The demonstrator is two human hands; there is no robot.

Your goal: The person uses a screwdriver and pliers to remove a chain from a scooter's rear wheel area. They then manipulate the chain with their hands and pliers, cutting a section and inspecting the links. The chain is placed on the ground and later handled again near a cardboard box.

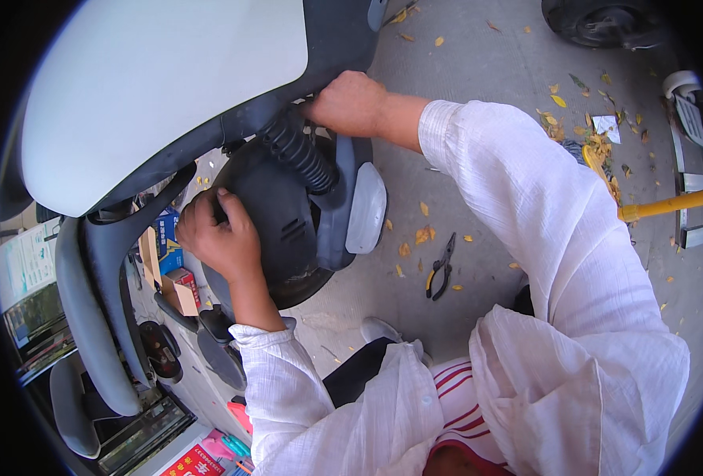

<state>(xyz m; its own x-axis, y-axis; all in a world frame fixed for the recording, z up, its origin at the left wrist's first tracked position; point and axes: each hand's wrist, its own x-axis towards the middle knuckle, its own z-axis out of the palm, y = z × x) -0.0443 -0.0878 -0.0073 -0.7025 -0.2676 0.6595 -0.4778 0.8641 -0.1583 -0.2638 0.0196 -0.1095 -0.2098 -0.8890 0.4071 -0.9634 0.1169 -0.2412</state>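
Note:
A scooter with a white body panel (169, 87) fills the upper left. My left hand (223, 234) lies over the edge of its black wheel (276, 226), fingers bent round the rim and thumb on top. Higher up, my right hand (351, 105) is closed near the upper end of the ribbed black shock absorber (300, 155), under the body's dark edge. Its fingertips are hidden there, so what they hold cannot be made out. Beside the shock absorber are a grey plastic arm (337, 230) and a whitish lens-like piece (367, 208).
Pliers with black and yellow handles (440, 270) lie on the concrete floor among yellow leaves (424, 234). Open cardboard boxes (169, 274) stand left of the wheel. A yellow bar (669, 204) and another wheel (605, 22) are on the right.

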